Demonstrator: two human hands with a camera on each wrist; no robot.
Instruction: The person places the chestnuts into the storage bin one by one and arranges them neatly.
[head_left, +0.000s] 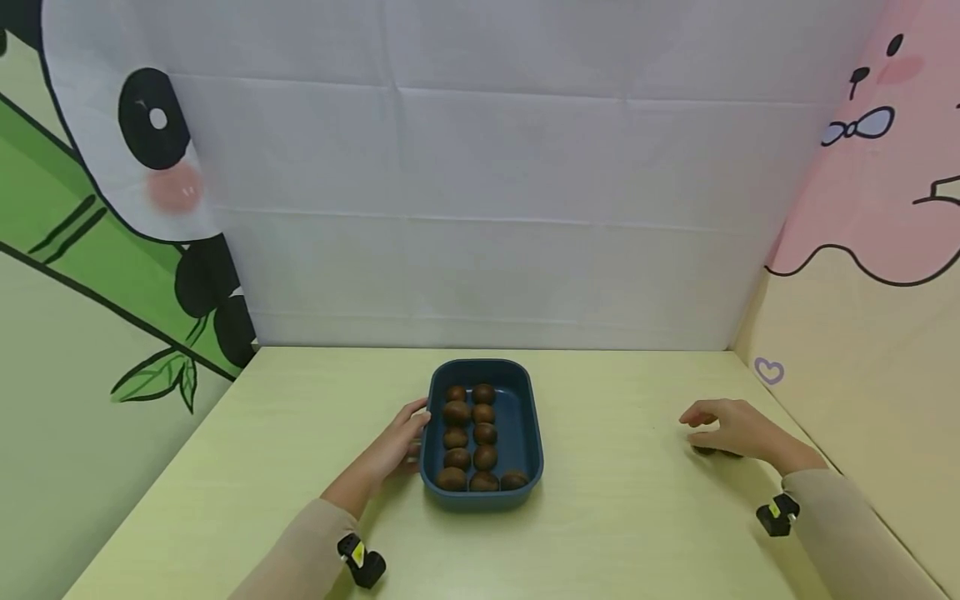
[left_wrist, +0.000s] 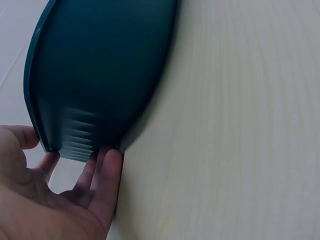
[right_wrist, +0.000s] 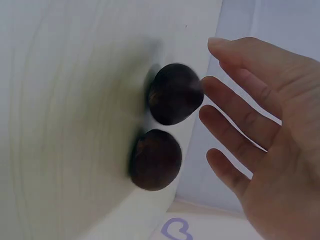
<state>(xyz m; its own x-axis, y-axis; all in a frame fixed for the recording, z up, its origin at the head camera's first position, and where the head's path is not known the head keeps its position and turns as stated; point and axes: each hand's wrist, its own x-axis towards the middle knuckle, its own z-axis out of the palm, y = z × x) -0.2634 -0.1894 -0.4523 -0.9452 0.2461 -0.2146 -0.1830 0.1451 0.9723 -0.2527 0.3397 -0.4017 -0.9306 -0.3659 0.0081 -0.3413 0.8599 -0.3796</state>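
Observation:
A dark blue rectangular plastic container [head_left: 525,417] sits at the middle of the table. In it, several glossy brown, roundish, chestnut-like things [head_left: 484,434] lie in two rows, with one more at the front right. My left hand [head_left: 397,437] holds the container's left side, thumb at the rim and fingertips against the outer wall [left_wrist: 100,75]. Over at the right, my right hand [head_left: 727,427] hovers with parted, slightly bent fingers. Two more brown roundish things, one nearer the fingertips [right_wrist: 176,94] and one beside it [right_wrist: 156,160], lie on the table; nothing is gripped there.
A pale yellow wooden table [head_left: 600,533] carries everything. White cloth [head_left: 495,167] hangs along its back edge. At the right edge stands a cream and pink printed panel [head_left: 862,350], close to my right forearm; another printed panel [head_left: 90,350] borders the left.

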